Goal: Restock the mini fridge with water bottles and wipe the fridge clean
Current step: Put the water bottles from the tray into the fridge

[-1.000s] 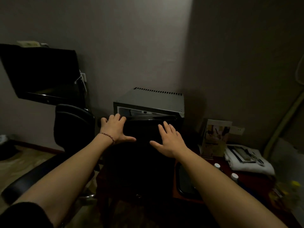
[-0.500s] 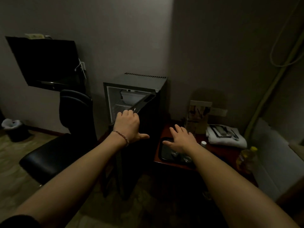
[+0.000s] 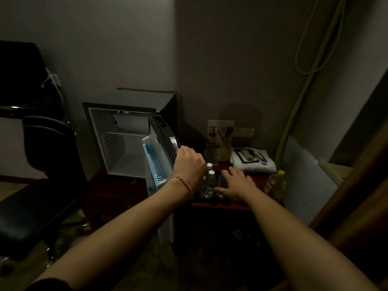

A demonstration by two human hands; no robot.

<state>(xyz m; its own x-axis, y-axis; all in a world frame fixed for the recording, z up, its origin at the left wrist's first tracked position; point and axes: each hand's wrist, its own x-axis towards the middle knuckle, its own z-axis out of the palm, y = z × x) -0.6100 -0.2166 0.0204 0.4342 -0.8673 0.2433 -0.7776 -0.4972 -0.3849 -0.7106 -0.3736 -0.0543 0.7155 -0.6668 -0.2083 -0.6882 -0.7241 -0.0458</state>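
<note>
Near the middle of the frame my left hand (image 3: 190,164) sits on the outer edge of the mini fridge door (image 3: 160,162), which stands swung wide open. My fingers (image 3: 182,148) curl over that edge, gripping it, and a braided bracelet (image 3: 184,184) circles the wrist. Left of the door, the mini fridge (image 3: 126,131) shows its white interior, with a small freezer flap at the top and a shelf line below it; I see nothing on the floor of the cabinet.

Just right of centre my right hand (image 3: 236,184) is spread, fingers apart and nearly straight, palm down over a dark tray (image 3: 199,196) on the red-brown side table (image 3: 258,178). It holds nothing; whether the fingertips touch anything beneath I cannot tell. Between my two hands stand two water bottles (image 3: 210,181) with white caps, upright on the tray, close by my left wrist.

Further right, a folded white towel (image 3: 253,163) lies on the table, a yellow bottle (image 3: 275,183) at the table's right edge, and a leaflet stand (image 3: 219,141) behind. A black office chair (image 3: 42,156) fills the left side.
</note>
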